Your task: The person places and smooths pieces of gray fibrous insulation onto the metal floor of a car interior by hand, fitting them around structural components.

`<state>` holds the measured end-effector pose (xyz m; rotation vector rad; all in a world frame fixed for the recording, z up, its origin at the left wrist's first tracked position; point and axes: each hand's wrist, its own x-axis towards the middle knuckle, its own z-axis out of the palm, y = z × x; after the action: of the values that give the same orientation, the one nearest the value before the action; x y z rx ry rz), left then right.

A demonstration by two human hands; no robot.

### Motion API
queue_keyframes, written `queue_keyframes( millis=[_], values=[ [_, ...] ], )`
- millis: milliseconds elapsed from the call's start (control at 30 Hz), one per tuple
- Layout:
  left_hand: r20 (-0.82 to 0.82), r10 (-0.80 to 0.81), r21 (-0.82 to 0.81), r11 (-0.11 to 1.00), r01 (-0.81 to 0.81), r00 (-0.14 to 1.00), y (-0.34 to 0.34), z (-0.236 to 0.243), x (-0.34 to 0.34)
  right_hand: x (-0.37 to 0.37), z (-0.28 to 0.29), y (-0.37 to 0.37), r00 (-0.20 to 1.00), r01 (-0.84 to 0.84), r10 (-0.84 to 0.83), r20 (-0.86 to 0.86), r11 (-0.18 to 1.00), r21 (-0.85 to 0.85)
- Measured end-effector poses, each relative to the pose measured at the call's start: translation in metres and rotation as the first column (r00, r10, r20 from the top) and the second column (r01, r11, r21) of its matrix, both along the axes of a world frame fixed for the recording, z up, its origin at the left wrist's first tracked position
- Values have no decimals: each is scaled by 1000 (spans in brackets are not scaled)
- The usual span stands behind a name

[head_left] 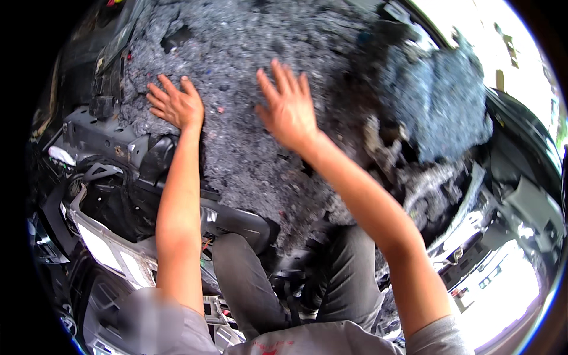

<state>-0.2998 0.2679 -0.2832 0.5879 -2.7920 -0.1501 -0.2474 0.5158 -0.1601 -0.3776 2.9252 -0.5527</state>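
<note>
A wide, shaggy sheet of grey fibre padding [236, 136] spreads in front of me, flecked with small coloured bits and torn in places. My left hand [178, 105] lies on its left part, palm down with the fingers spread. Further right, my right hand [288, 109] is over the middle of the padding, fingers apart and slightly blurred. Whether its palm presses on the sheet I cannot tell. Neither hand holds anything. Beyond my right forearm, a bluish-grey piece of felt [438, 100] is folded up, with ragged brown and grey tufts [384, 145] beside it.
On the left stand a dark metal bracket [106, 139] and a frame with wiring [106, 195]. A black plastic part [242, 225] lies by my knees. A car body's dark edge [526, 127] curves along the right, with bright light beyond. The padding has a dark hole [176, 39].
</note>
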Motion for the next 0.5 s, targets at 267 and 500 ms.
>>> queue_keyframes(
  millis=[267, 500],
  values=[
    [123, -299, 211, 940, 269, 946, 51, 95, 130, 267, 151, 125, 896, 377, -375, 239, 925, 37],
    [486, -398, 193, 917, 348, 778, 54, 117, 296, 320, 181, 153, 827, 527, -516, 224, 850, 14]
  ],
)
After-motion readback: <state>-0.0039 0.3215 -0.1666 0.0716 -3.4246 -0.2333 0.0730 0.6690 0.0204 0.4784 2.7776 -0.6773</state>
